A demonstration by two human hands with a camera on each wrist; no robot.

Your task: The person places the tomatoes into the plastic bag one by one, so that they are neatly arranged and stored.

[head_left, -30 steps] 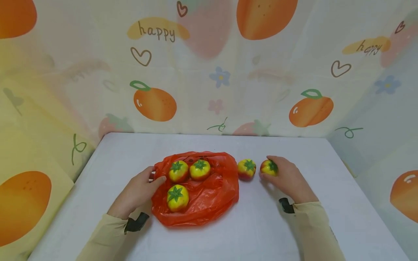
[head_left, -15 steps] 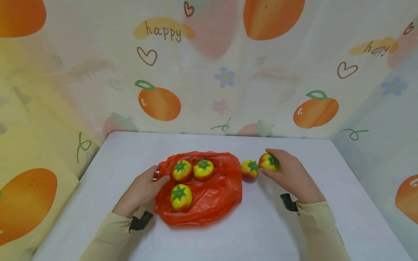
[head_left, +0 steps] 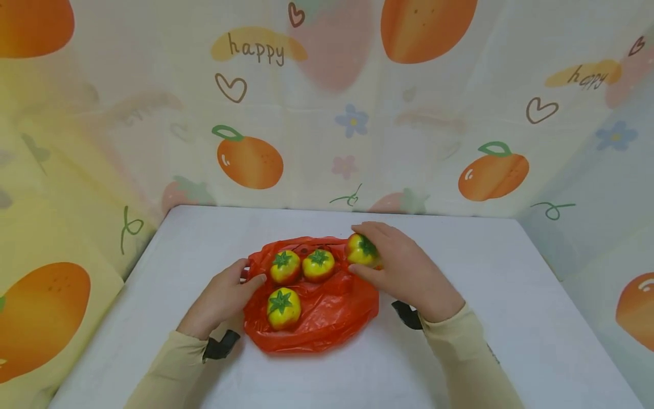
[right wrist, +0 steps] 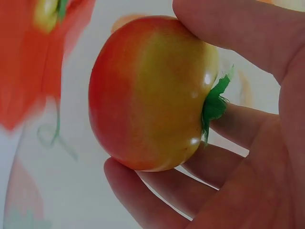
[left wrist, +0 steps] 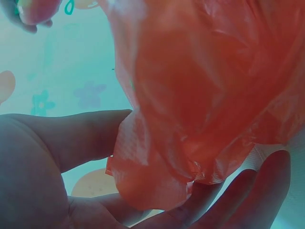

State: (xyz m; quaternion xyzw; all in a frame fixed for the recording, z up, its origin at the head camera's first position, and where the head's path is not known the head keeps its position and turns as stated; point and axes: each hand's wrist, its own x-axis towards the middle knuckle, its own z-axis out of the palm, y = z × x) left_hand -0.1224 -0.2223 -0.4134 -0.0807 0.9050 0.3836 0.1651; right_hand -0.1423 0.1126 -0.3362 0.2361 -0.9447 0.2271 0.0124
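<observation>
A red plastic bag [head_left: 327, 318] lies spread on the white table, its edge held at the left between the thumb and fingers of my left hand [head_left: 222, 295]. Three yellow-red tomatoes with green star-shaped tops sit on it: a back left tomato [head_left: 285, 267], one beside it [head_left: 318, 265] and a front tomato [head_left: 284, 308]. At the bag's back right corner my right hand [head_left: 409, 270] grips another tomato [head_left: 361, 250] by its sides. The right wrist view shows this tomato [right wrist: 147, 95] between thumb and fingers. One more tomato is almost wholly hidden behind the right hand.
The white table [head_left: 327, 380] runs back to a cloth wall [head_left: 306, 130] printed with fruit, hearts and words. More printed cloth closes in the left and right sides. Dark straps [head_left: 221, 345] show at the wrists.
My right hand has lifted its tomato and carried it left, past the other loose tomato, to the bag's right part. My left hand has stayed at the bag's left edge.
</observation>
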